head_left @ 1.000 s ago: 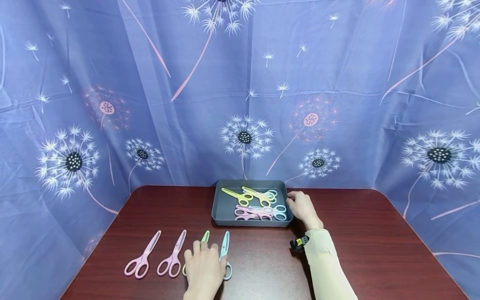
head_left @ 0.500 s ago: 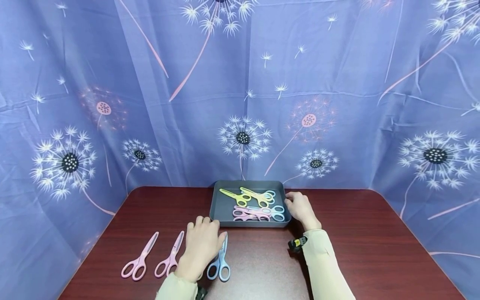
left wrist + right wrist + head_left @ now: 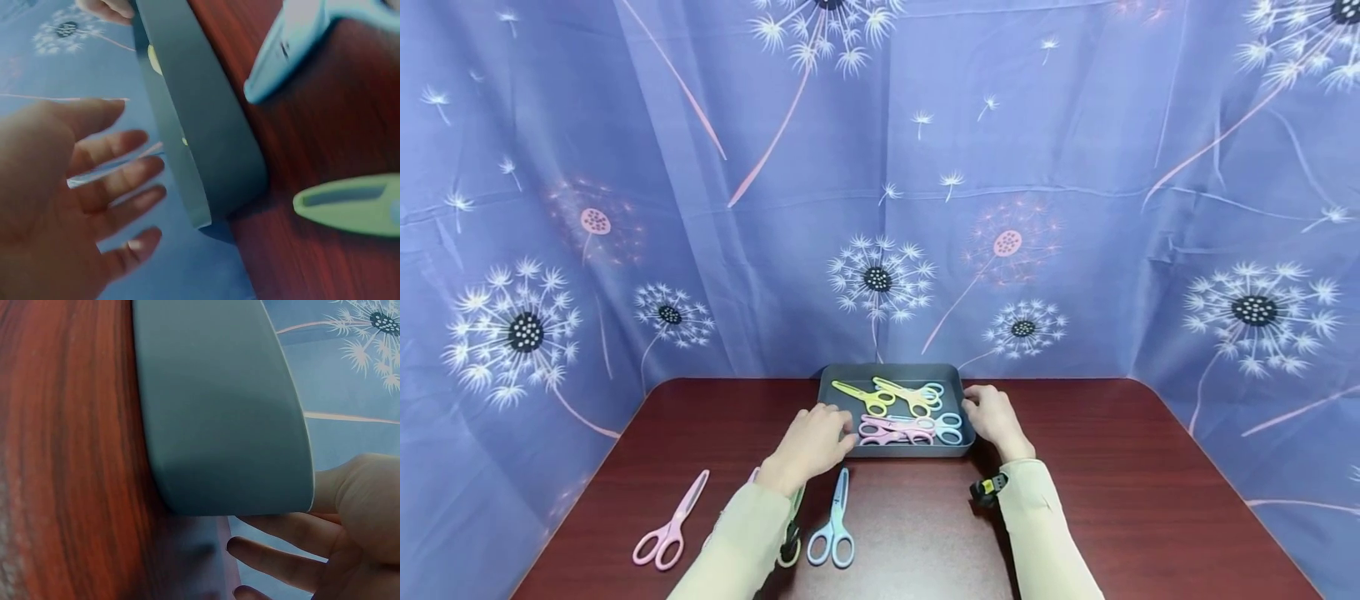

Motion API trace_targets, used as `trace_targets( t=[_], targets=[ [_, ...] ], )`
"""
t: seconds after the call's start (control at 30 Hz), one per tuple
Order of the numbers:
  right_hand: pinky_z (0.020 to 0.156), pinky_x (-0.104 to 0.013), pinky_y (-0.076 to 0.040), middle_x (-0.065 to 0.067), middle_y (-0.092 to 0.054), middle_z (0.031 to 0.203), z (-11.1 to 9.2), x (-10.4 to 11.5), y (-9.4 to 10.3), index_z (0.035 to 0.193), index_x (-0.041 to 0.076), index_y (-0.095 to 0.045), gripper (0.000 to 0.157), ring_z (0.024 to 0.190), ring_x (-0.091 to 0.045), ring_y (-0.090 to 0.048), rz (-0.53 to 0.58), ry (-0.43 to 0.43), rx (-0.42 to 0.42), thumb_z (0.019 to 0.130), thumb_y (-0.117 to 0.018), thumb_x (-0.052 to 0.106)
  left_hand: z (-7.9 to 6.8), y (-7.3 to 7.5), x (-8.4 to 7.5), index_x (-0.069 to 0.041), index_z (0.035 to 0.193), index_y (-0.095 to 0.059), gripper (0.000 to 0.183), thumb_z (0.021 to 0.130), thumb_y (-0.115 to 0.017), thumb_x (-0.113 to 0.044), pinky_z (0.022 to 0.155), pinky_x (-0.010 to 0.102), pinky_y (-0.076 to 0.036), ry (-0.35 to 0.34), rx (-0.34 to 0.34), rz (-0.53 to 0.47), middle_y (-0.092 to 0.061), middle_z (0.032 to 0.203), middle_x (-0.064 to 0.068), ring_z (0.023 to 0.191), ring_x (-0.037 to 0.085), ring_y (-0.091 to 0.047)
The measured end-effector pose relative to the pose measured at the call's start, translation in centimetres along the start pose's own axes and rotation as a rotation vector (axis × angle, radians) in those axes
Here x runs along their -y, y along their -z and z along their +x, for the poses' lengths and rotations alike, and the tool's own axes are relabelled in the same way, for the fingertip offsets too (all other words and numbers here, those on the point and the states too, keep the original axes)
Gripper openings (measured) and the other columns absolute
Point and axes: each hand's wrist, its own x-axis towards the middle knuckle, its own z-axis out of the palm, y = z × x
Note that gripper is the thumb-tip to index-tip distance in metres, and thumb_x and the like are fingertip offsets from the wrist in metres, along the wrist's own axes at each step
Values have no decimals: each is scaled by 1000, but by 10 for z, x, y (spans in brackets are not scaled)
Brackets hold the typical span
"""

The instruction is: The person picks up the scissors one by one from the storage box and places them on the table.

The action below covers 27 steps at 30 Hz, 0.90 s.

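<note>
A dark grey tray (image 3: 958, 451) holds several pairs of scissors, among them yellow scissors (image 3: 877, 404), pink scissors (image 3: 887, 432) and blue scissors (image 3: 950, 427). Over the tray's left end hovers my left hand (image 3: 820, 437), its fingers spread and slightly bent with nothing held, as the left wrist view (image 3: 56, 175) confirms. My right hand (image 3: 996, 414) grips the tray's right wall; in the right wrist view the thumb goes behind the rim and the fingers lie outside it.
On the dark red table (image 3: 1120, 500), pink scissors (image 3: 670, 529) lie at the left and blue scissors (image 3: 832, 533) near the middle. Green scissors (image 3: 788, 557) and another pink pair (image 3: 754, 475) are partly hidden by my left arm. A blue dandelion-print curtain (image 3: 880, 208) stands behind.
My left hand has left the row of scissors on the table and moved forward to the tray's left end. The right hand stays at the tray; the head view has shifted slightly.
</note>
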Motion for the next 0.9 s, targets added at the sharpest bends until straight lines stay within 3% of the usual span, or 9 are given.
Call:
trace_targets(
  t=[0.17,0.4,0.57,0.7,0.9],
  targets=[
    [83,-48,-50,-21,-68,110,-3,1,0,116,-7,-66,27,98,-35,-65,0,-17,13,93,-60,6,13,-4,9,-16,84,-70,8,88,-69,-23,71,39,-49,-35,119,-33,-63,80,-3,80,19,-61],
    [79,-46,-51,-20,-69,107,-1,3,3,115,-6,-67,26,92,-32,-66,-1,-15,3,93,-60,6,31,-8,18,-17,85,-72,5,88,-70,-20,70,40,-50,-153,168,66,-65,81,-2,79,18,-63],
    [78,-47,-51,-20,-69,106,5,6,4,114,-6,-67,25,91,-32,-66,-4,1,-13,93,-61,6,41,-9,19,-16,90,-74,4,88,-70,-17,73,42,-51,-205,198,64,-68,86,-3,83,17,-65],
    [79,-47,-51,-20,-69,107,3,4,2,114,-5,-68,25,93,-32,-65,5,-13,-19,93,-61,6,45,-16,16,-18,91,-75,6,89,-69,-18,75,41,-51,-205,225,42,-69,87,-6,84,15,-64],
    [79,-46,-51,-19,-69,107,-1,0,2,114,-5,-67,25,92,-31,-65,23,-21,-6,93,-61,6,51,-24,13,-19,94,-77,9,90,-69,-15,76,37,-50,-145,235,-5,-69,88,-9,84,11,-63]
  ],
)
